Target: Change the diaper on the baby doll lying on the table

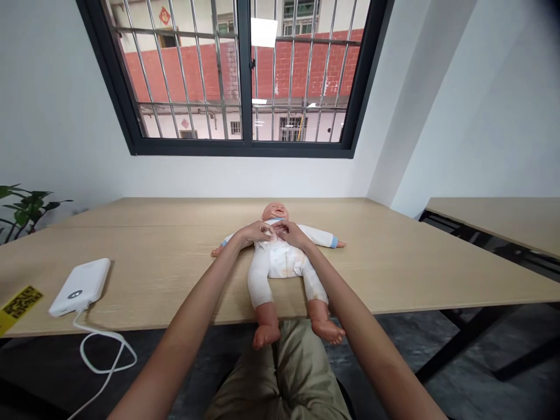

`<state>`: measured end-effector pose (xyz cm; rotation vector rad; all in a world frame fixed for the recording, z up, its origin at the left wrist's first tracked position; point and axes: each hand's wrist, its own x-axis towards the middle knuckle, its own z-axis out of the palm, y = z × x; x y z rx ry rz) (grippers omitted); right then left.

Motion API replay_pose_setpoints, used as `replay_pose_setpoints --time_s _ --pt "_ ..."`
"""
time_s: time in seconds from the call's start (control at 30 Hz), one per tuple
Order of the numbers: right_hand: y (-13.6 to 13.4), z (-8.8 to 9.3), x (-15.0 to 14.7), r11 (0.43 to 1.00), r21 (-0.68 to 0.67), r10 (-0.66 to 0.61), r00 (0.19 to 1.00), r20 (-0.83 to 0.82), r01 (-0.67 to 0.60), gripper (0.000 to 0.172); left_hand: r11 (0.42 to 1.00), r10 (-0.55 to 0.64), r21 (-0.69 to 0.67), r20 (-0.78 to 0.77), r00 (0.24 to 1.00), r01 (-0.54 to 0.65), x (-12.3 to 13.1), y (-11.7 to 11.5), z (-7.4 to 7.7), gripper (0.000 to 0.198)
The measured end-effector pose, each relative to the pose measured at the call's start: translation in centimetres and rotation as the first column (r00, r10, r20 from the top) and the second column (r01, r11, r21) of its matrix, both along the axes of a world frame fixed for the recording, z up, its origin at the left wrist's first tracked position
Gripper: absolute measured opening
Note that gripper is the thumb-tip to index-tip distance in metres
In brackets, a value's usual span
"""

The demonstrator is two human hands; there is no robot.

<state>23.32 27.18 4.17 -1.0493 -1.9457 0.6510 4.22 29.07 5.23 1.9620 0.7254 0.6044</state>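
Note:
A baby doll lies on its back on the wooden table, head toward the window and feet over the front edge. It has a white long-sleeved top with blue cuffs and collar, and white covering on the hips and legs. My left hand and my right hand meet at the doll's chest, fingertips bent inward. Both sets of fingers appear closed on the front of the top; the exact bit of cloth between them is too small to make out. The doll's arms stretch out to either side.
A white power bank lies at the left, its white cable hanging over the front edge. Beside it is a yellow sticker with a code. A plant stands far left, and a second table is at the right.

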Motion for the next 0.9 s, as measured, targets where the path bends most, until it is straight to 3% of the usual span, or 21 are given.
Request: replay_pose_setpoints --time_s 0.2,0.33,0.47,0.6,0.73,0.8,0.9 --pt "1.1 -0.7 -1.7 0.999 -0.022 0.047 0.995 -0.084 -0.049 0.027 0.997 0.0 -0.083 0.045 0.999 0.003 -1.2 1.1 0.4 0.043" --pt "1.8 -1.3 -3.5 0.995 -0.035 0.083 0.986 -0.141 -0.089 0.03 0.975 0.088 -0.205 0.034 0.996 -0.079 -3.3 1.7 0.2 0.058" --pt "1.5 -1.3 -4.0 0.993 -0.026 0.109 0.977 -0.183 -0.115 0.027 0.973 0.122 -0.193 -0.029 0.992 -0.125 -4.2 1.8 0.2 0.063" --pt "0.8 -1.1 -2.9 1.0 -0.005 0.0 0.951 -0.31 -0.002 0.033 0.979 0.118 -0.162 -0.049 0.992 -0.125 -3.9 1.3 0.4 0.062" --pt "0.3 -1.6 -0.5 0.985 -0.026 -0.166 0.905 -0.392 0.169 0.032 0.959 0.156 -0.255 0.121 0.98 -0.121 -4.0 0.5 -0.5 0.059" --pt "0.3 -2.1 0.8 0.984 -0.095 -0.174 0.917 -0.36 0.149 0.036 0.948 0.183 -0.297 0.21 0.96 -0.116 -4.2 0.1 -1.0 0.06" --pt "0.0 -2.5 1.9 0.983 -0.182 -0.07 0.958 -0.278 0.019 0.048 0.94 0.199 -0.323 0.266 0.943 -0.107 -4.2 -0.2 -1.4 0.061"
